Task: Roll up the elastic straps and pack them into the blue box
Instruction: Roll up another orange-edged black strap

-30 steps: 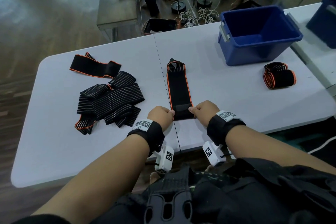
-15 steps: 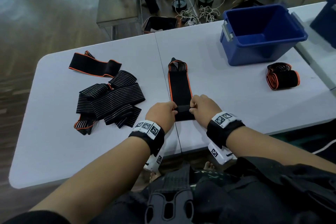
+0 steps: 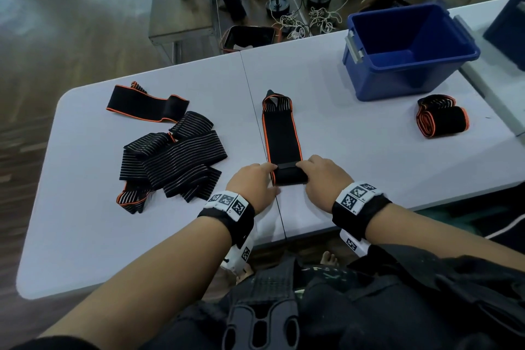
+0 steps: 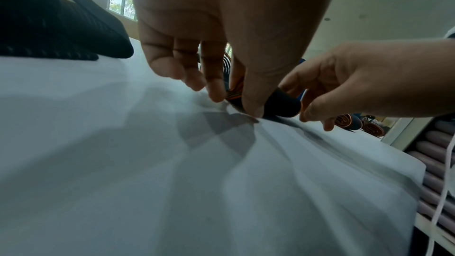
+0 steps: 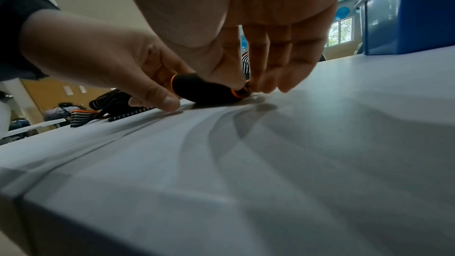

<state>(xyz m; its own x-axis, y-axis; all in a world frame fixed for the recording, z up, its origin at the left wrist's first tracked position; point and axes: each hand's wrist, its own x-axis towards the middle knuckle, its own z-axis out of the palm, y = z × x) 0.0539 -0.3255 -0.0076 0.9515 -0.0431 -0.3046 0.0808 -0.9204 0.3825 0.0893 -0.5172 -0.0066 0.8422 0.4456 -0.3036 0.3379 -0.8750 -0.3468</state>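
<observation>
A black elastic strap with orange edges point(image 3: 281, 133) lies lengthwise on the white table point(image 3: 85, 236), its near end wound into a small roll point(image 3: 289, 175). My left hand point(image 3: 252, 182) pinches the roll's left end, thumb and fingers around it point(image 4: 248, 102). My right hand point(image 3: 321, 176) pinches the right end of the roll point(image 5: 206, 90). A finished rolled strap point(image 3: 443, 119) lies at the right, just in front of the empty blue box point(image 3: 406, 51). A heap of loose striped straps point(image 3: 170, 162) and one flat black strap point(image 3: 145, 104) lie at the left.
A second blue box point(image 3: 508, 31) stands on the neighbouring table at the far right. Beyond the table a person sits on a stool by a low wooden table point(image 3: 181, 8), with cables and a dark basket point(image 3: 250, 37) on the floor.
Both hands have moved forward along the strap, turning its near end over. The roll has grown thicker and the flat part is shorter.
</observation>
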